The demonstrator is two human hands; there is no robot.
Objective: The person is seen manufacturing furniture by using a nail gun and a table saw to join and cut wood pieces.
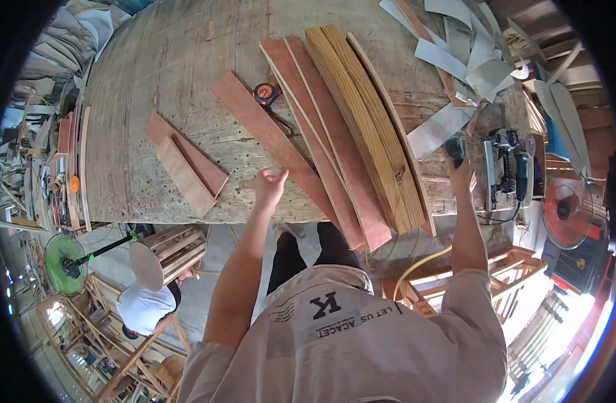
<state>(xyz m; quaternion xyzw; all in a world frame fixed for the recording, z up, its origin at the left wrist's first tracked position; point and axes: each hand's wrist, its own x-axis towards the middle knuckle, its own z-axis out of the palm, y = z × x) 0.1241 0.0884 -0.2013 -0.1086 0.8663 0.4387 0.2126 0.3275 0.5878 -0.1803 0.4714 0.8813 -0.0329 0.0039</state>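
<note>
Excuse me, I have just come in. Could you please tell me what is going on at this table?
A person stands at a worn wooden table. Their left hand is at the edge of a reddish strip, while the right hand is at a dark tool, seemingly gripping it. Long yellowish beams lie to the right of the strip, a tape measure is beside it, and two short boards overlap on the left.
</note>
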